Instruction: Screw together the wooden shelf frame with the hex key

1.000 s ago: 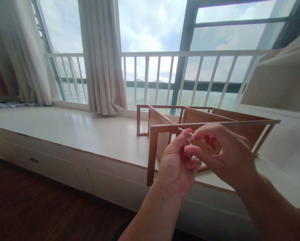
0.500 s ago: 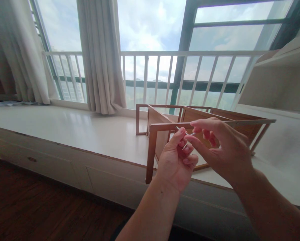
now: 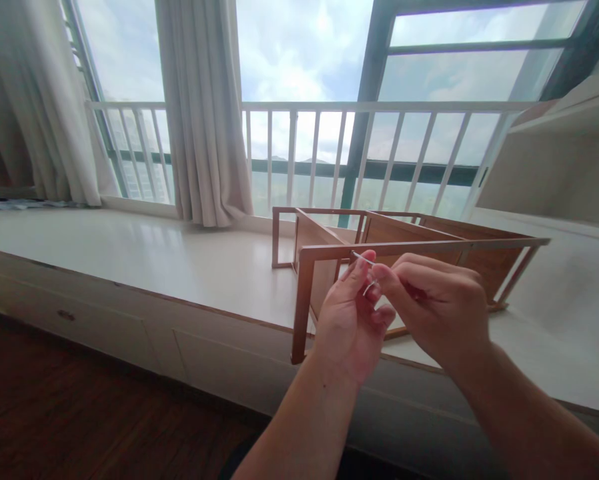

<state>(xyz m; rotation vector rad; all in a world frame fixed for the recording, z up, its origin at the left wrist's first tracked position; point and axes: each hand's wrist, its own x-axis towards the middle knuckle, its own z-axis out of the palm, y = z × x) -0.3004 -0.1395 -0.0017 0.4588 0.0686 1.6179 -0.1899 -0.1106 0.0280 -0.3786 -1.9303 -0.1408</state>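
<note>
My left hand (image 3: 352, 313) is closed, its thumb and fingertips pinching a thin silvery metal rod (image 3: 363, 258). The rod's far tip points at the side bar of a wooden rack (image 3: 307, 293); whether it touches the wood I cannot tell. A second short shiny piece (image 3: 369, 287) shows among the left fingers, its kind unclear. My right hand (image 3: 434, 300) is closed too, thumb and curled fingers pinching the near end of the rod. Lying on its side, the brown rack has panels between its bars, and my hands partly cover it.
The rack rests on a white window ledge (image 3: 179, 267) with a brown front edge. Behind it stand a white railing (image 3: 299, 107) and grey curtains (image 3: 199, 120). A white shelf unit (image 3: 554, 167) is at the right, papers (image 3: 34, 204) at far left.
My right hand's fingers have curled in from a more spread pose and closed at the rod's near end. My left hand has stayed almost in place. The rack has not visibly moved.
</note>
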